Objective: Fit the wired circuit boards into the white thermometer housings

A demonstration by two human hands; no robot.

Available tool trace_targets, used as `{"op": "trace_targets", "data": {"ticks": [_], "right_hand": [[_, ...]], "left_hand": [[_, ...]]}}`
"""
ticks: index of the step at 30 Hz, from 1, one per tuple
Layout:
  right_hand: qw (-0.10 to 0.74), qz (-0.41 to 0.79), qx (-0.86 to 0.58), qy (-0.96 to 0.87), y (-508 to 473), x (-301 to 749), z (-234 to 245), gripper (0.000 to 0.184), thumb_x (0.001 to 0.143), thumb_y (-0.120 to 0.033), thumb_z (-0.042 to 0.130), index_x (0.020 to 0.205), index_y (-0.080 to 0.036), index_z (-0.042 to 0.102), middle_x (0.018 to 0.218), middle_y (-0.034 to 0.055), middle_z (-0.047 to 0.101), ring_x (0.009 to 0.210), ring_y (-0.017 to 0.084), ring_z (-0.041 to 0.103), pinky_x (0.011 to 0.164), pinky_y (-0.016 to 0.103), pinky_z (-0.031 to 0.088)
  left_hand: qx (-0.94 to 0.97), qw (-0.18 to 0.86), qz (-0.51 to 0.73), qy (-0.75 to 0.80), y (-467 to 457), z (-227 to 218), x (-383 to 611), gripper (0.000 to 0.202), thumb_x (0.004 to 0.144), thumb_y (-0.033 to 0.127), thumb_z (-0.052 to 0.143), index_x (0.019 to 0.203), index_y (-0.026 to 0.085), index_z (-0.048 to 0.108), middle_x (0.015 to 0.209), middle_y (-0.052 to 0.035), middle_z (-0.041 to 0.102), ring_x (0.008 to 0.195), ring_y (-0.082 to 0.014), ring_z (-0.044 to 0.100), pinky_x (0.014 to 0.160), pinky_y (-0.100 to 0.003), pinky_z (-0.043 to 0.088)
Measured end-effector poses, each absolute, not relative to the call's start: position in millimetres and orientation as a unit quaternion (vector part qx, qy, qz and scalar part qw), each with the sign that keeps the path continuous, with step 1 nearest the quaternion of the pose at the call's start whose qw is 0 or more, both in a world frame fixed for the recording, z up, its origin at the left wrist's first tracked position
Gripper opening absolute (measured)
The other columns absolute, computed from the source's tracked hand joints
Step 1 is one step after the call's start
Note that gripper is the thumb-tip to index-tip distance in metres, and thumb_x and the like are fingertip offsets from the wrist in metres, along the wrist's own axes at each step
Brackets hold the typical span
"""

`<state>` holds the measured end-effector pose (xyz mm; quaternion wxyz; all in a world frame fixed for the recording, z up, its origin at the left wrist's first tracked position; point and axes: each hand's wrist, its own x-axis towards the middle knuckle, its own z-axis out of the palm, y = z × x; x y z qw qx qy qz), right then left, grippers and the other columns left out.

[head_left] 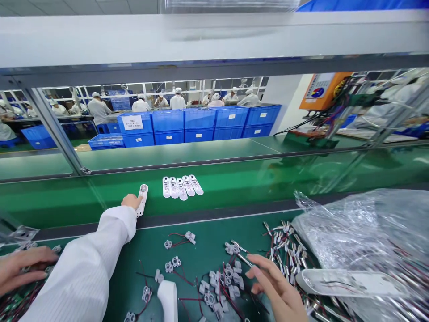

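My left hand (132, 202), in a white sleeve, reaches forward to the green belt. Its fingers are closed on the near end of a long white plastic housing (143, 197) with a round part at its far end. At the lower right, my right hand (273, 284) holds metal tweezers (245, 260) between thumb and fingers. The tweezer tips are apart, close to a small pale plastic connector part (232, 248); whether they touch it I cannot tell. Below them lies a heap of similar parts with red and black wires (221, 286). A white curved housing (167, 298) stands at the bottom.
Several white oval pieces (182, 188) lie in a row on the belt (251, 183). At right are metal-ended wires (284, 246), a clear plastic bag (365, 228) and another white housing (351, 282). A co-worker's hand (25, 268) is over parts at far left. A metal post (55, 127) rises behind.
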<state>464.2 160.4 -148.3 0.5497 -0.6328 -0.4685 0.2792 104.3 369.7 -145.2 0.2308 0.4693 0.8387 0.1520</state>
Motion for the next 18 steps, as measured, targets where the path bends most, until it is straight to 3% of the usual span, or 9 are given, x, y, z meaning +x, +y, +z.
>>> {"op": "trace_targets", "data": {"ticks": [3, 11, 15, 18], "right_hand": [[0.548, 0.334, -0.612, -0.462, 160, 466, -152, 0.035, 0.07, -0.049, 0.055, 0.085, -0.02, 0.064, 0.089, 0.0083, 0.06, 0.055, 0.013, 0.054, 0.043, 0.021, 0.047], [0.582, 0.329, -0.586, -0.459, 157, 459, -143, 0.027, 0.071, -0.041, 0.057, 0.083, -0.017, 0.062, 0.088, 0.0087, 0.058, 0.059, 0.015, 0.056, 0.045, 0.025, 0.046], [0.612, 0.24, -0.61, -0.443, 139, 479, -130, 0.025, 0.074, -0.039, 0.053, 0.086, -0.018, 0.058, 0.077, 0.0049, 0.057, 0.057, 0.014, 0.053, 0.051, 0.028, 0.046], [0.624, 0.118, -0.646, -0.424, 117, 518, -115, 0.023, 0.076, -0.037, 0.05, 0.087, -0.018, 0.055, 0.073, 0.0029, 0.054, 0.055, 0.013, 0.05, 0.055, 0.029, 0.044]], "left_hand": [[0.485, 0.227, 0.124, 0.835, 366, -142, 104, 0.029, 0.082, 0.034, 0.049, 0.103, 0.015, 0.053, 0.102, -0.0062, 0.057, 0.088, -0.0183, 0.057, 0.074, -0.038, 0.047], [0.524, 0.228, 0.104, 0.814, 344, -122, 118, 0.028, 0.082, 0.034, 0.049, 0.101, 0.014, 0.054, 0.098, -0.0054, 0.059, 0.082, -0.0168, 0.058, 0.071, -0.036, 0.049], [0.579, 0.186, 0.131, 0.783, 319, -89, 136, 0.027, 0.081, 0.035, 0.049, 0.098, 0.014, 0.056, 0.102, -0.0062, 0.058, 0.091, -0.0192, 0.055, 0.079, -0.04, 0.044], [0.651, 0.19, 0.173, 0.714, 288, -59, 152, 0.024, 0.079, 0.036, 0.05, 0.088, 0.015, 0.059, 0.095, -0.0048, 0.061, 0.09, -0.0197, 0.055, 0.08, -0.038, 0.041]]}}
